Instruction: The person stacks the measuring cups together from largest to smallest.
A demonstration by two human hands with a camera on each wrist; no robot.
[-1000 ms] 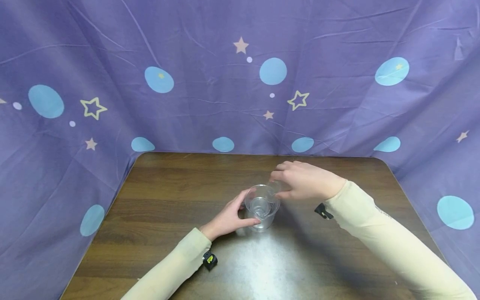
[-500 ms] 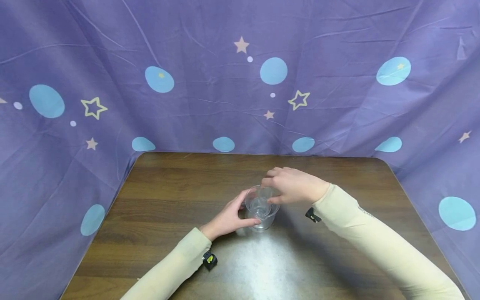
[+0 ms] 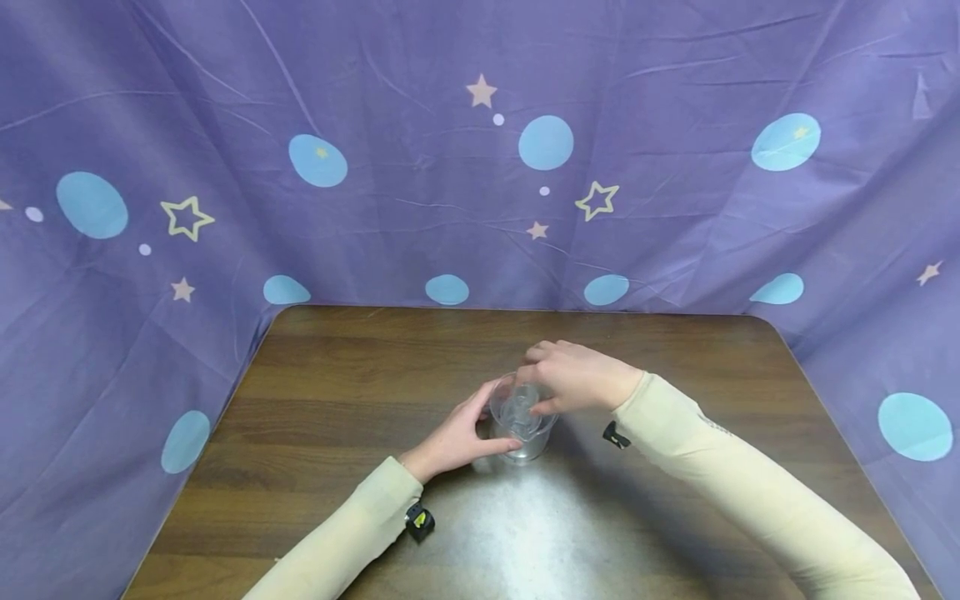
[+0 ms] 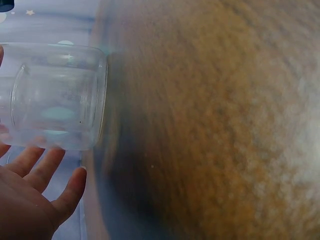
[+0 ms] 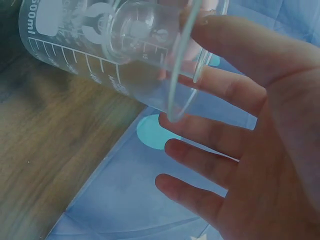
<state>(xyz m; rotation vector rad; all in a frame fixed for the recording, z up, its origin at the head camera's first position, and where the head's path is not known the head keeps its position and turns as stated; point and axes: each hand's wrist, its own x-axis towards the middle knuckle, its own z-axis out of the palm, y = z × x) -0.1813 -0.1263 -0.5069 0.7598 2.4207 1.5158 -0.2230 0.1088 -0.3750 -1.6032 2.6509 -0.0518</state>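
A large clear glass beaker (image 5: 65, 45) with white graduations stands upright on the table. My left hand (image 3: 456, 435) curves round its left side, thumb at the front and fingers behind; in the left wrist view, several fingers (image 4: 46, 167) lie along the glass. Inside it stands a medium clear beaker (image 4: 57, 102). My right hand (image 3: 579, 377) is over the large beaker's mouth, pinching a small clear beaker (image 5: 142, 32) between thumb and forefinger, partly down inside the rim. The right hand's other fingers (image 5: 200, 157) spread outside the rim.
A brown wooden table (image 3: 360, 367) lies under both hands. Purple cloth (image 3: 405, 167) with blue spots and stars hangs behind it and at both sides. Each sleeve carries a small black wrist camera (image 3: 420, 521).
My right hand has moved left and down, bringing the small beaker from the large beaker's right rim into its mouth. The left hand and large beaker have stayed put.
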